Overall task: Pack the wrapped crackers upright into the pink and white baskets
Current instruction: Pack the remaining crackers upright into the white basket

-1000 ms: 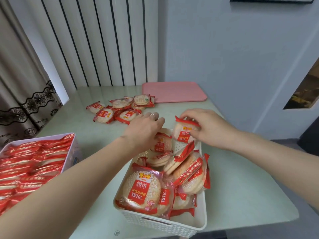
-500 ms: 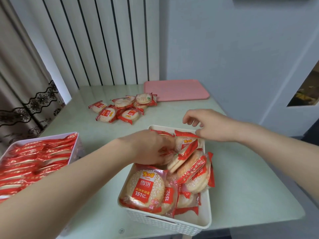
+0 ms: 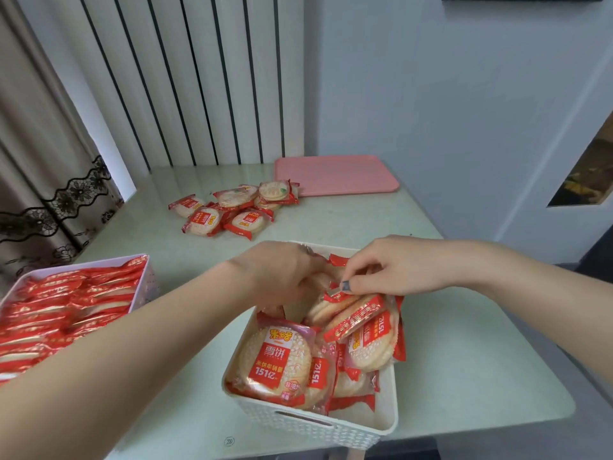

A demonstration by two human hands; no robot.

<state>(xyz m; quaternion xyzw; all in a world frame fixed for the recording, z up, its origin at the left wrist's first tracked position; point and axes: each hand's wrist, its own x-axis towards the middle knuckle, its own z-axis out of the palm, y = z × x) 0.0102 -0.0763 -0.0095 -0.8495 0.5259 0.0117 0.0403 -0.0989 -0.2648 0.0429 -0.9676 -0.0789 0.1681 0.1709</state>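
White basket (image 3: 308,423) — at 6 o'clock on the tabletop (image 3: 464,360), near its front edge. It held wrapped crackers (image 3: 275,360) in red-and-clear packets: one large packet leaned face-up against the near-left wall, several stood on edge or tilted toward the far right, and one lay flat on the bottom at the near side.

Pink basket (image 3: 141,287) — at 9 o'clock, partly out of frame, packed full with crackers standing on edge in close rows.

Loose crackers (image 3: 232,212) — a small heap at 12 o'clock on the tabletop, just beside a flat pink tray (image 3: 335,175) at 1 o'clock.

Left hand (image 3: 282,273) — over the far-left part of the white basket, fingers curled down among the packets; whether its grip was clamped on one could not be told.

Right hand (image 3: 394,267) — over the far-right part, its grip pinched together on the red edge of an upright packet (image 3: 338,260).
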